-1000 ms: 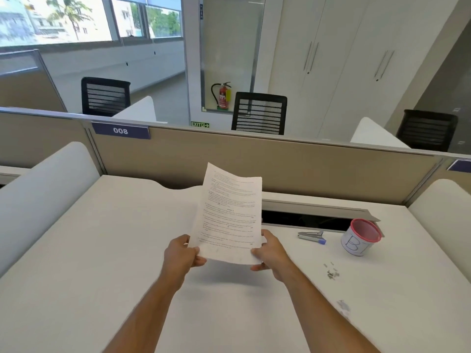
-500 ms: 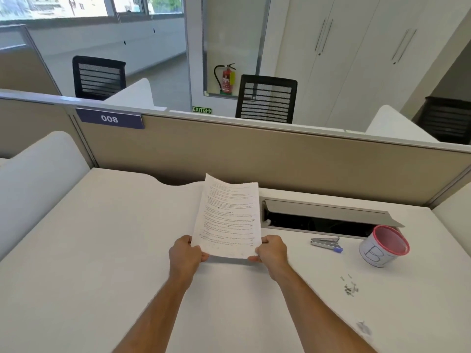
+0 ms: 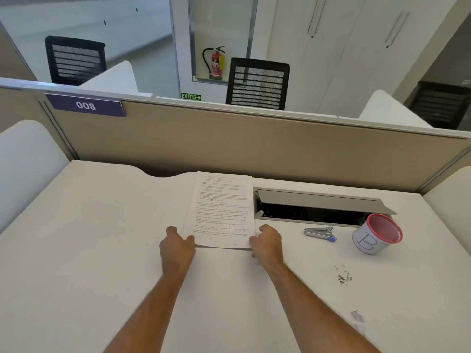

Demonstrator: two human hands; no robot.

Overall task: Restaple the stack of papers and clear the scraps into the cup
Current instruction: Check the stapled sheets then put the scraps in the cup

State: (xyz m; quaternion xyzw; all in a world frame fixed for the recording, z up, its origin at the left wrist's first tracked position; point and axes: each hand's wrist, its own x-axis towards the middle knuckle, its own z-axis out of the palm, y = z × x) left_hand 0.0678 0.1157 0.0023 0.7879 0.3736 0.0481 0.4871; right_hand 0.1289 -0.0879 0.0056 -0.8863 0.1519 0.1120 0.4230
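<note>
Stack of papers point(image 3: 223, 210) pinched at near corners: left hand point(image 3: 177, 247), right hand point(image 3: 266, 244). Right of right hand: stapler point(image 3: 319, 231), cup point(image 3: 377, 234), scraps point(image 3: 344, 277).

Papers point(image 3: 223, 212) lie left of stapler point(image 3: 320, 231) — cup point(image 3: 376, 235) farther right.

Left of the paper stack point(image 3: 223, 210) the desk point(image 3: 89, 238) lies open. To the right, the stapler point(image 3: 320, 232), the cup point(image 3: 376, 234) and the scraps point(image 3: 343, 276) crowd the passage, with the cable slot point(image 3: 313, 212) behind.
</note>
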